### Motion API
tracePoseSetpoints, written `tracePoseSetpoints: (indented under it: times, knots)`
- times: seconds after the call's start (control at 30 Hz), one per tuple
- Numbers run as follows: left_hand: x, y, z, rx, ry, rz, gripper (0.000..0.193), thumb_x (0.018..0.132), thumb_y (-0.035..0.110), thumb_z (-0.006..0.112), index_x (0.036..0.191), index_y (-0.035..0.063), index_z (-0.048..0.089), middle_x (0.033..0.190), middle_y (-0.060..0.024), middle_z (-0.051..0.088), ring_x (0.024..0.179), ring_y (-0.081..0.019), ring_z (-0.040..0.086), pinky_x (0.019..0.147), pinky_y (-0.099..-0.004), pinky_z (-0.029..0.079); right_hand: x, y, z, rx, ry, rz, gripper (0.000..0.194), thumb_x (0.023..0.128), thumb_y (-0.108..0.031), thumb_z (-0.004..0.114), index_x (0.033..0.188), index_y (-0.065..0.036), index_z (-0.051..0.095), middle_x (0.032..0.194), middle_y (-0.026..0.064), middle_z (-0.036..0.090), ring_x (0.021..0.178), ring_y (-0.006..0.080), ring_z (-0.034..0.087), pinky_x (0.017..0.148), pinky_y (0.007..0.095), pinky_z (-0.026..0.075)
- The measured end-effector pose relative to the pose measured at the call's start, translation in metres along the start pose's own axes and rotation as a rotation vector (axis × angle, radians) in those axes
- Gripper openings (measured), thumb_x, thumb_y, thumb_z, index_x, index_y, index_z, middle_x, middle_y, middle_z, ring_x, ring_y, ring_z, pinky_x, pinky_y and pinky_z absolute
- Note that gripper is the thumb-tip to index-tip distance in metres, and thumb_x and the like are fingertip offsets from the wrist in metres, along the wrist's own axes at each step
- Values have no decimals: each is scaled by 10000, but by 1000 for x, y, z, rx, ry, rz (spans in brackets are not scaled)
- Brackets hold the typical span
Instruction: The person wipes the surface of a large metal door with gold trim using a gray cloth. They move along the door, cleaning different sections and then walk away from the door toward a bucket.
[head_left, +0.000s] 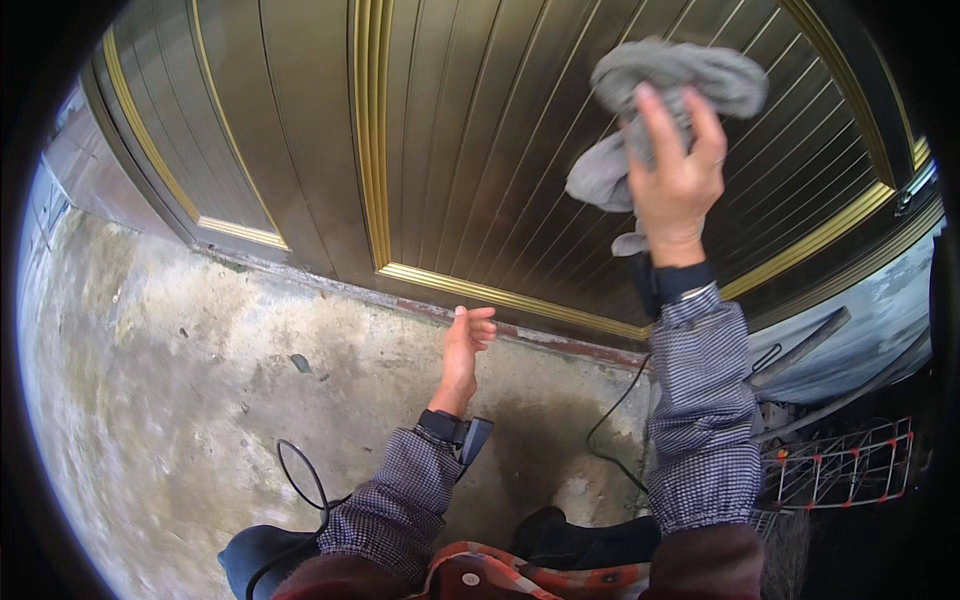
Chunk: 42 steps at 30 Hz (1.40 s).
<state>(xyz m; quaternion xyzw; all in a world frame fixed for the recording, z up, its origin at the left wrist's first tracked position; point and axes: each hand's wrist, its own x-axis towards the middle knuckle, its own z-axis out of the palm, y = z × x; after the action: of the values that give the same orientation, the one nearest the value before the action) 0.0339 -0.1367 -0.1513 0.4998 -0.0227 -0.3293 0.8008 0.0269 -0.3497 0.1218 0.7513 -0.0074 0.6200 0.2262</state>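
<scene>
My right hand (679, 176) presses a bunched grey cloth (637, 71) against a dark brown panelled door (480, 150) with gold trim. The cloth is slightly blurred, and part of it hangs down to the left of my wrist. Lower down, my left hand (465, 345) is held in the air in front of the door's bottom edge, fingers apart and holding nothing. Both forearms wear checked sleeve covers (705, 405), with a dark band at each wrist.
Stained concrete (187, 360) lies below the door. A thin dark cable (600, 442) runs along the floor to the right. A wire rack (840, 469) stands at the lower right, near a grey bar (806, 345). The door handle (916, 187) is at the far right edge.
</scene>
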Motion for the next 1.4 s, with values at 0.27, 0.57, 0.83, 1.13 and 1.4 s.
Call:
tracePoseSetpoints:
  times: [0.27,0.57,0.83,1.13,1.4]
  knots:
    - [-27,8,7,81,-28,57,576,1054,487,307,1075,67,701,816,19,638,746,-83,566,699,-246,415,-181,-50,-13,271,-502,-475,258,698,-224,649,931,-310,719,683,-44,563,792,210,580,610,344,425]
    - [-45,3,8,167,-85,0,566,1047,490,320,1104,49,668,830,-1,635,769,-108,580,725,-269,426,3,37,-25,-130,96,197,572,676,-48,721,1151,-367,719,1034,31,638,843,262,588,731,369,499]
    - [-39,-5,7,120,-46,28,575,1052,483,316,1073,43,685,814,-1,641,736,-103,576,703,-256,428,-188,-10,-24,244,-351,-380,466,727,-142,675,1150,-337,677,1136,-111,607,764,167,597,651,296,461]
    - [-45,-15,1,122,-59,-19,570,1047,478,322,1068,40,686,799,-8,643,721,-108,576,683,-258,424,-114,38,-47,90,-286,-164,184,574,-155,714,748,-197,670,798,-5,565,800,216,587,705,371,457]
    - [-36,-34,7,159,-89,-108,574,1042,491,331,1074,31,674,811,-15,637,742,-125,572,700,-273,424,-91,30,-21,14,14,41,510,712,-57,727,1177,-265,708,1185,21,593,960,235,587,807,381,470]
